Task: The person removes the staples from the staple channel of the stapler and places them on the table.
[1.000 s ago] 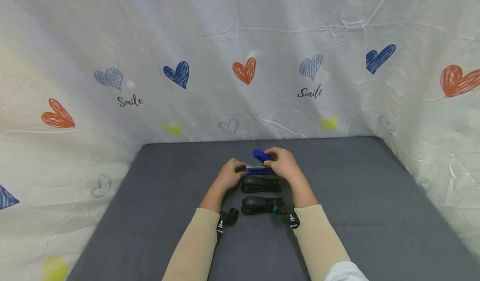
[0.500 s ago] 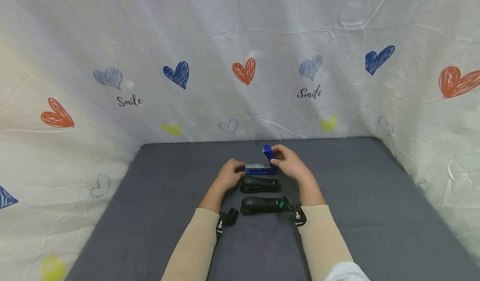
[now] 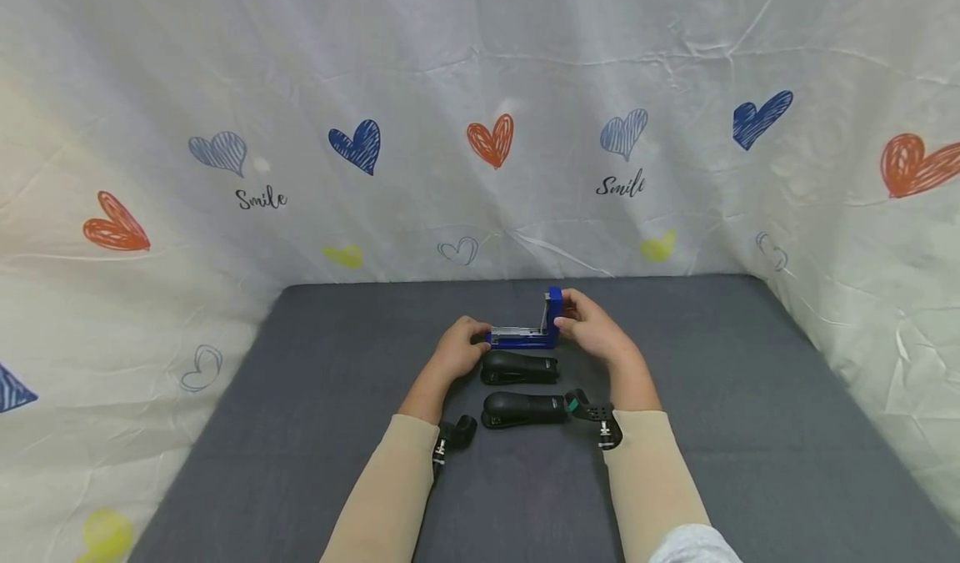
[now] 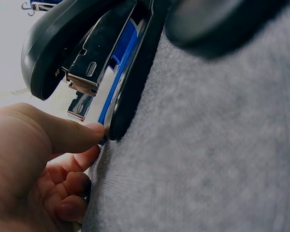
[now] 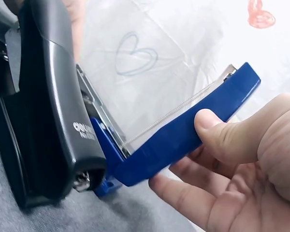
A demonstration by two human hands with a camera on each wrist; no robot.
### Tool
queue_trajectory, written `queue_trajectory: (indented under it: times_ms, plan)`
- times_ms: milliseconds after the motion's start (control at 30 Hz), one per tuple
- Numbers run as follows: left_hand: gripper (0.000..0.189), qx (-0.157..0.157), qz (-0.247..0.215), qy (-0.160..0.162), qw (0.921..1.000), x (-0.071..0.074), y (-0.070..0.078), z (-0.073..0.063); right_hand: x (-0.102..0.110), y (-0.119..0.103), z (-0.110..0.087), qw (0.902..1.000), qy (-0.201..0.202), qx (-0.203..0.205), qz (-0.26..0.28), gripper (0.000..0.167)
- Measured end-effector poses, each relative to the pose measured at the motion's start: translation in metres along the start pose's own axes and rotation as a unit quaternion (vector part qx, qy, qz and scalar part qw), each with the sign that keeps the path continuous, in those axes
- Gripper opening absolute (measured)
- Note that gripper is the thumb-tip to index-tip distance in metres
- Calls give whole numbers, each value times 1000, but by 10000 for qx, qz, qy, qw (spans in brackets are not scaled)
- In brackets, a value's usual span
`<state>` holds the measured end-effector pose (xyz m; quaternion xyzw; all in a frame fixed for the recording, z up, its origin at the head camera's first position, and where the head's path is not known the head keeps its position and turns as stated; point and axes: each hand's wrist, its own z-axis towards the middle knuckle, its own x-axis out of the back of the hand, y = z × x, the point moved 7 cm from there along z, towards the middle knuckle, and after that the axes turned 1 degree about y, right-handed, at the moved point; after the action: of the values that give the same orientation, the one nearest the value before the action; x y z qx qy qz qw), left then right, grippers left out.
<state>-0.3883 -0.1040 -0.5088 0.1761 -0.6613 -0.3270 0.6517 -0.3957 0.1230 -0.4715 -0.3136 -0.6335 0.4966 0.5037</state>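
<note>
A blue stapler (image 3: 523, 345) lies sideways at the back of the group, its top cover swung up to about a right angle from its base. My left hand (image 3: 456, 351) pinches the left end of the base between thumb and fingers. In the right wrist view, my right hand (image 5: 232, 159) holds the raised blue cover (image 5: 183, 128), thumb on one side and fingers on the other. A spring and the metal staple channel show inside. Nearer to me lies a black stapler (image 3: 519, 369), which hides part of the blue one in both wrist views.
A second black stapler (image 3: 523, 409) lies in front of the first, between my forearms. All rest on a grey cloth-covered table (image 3: 360, 379). Behind it hangs a white curtain (image 3: 420, 71) printed with hearts. Black camera mounts (image 3: 604, 425) sit on the wrists.
My right hand has swung the blue stapler's cover up and to the right, from a low slant to upright. The left hand has stayed on the base.
</note>
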Motion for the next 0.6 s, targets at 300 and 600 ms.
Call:
queue_trajectory:
  times_ms: [300,600]
  plan:
    - [35,-27,-6,0,10000,0,1,-1,17,10,-8,9992,199,-44,-334,39]
    - [34,19,0,21,10000,1,1,-1,37,27,-16,9991,380,-117,-141,32]
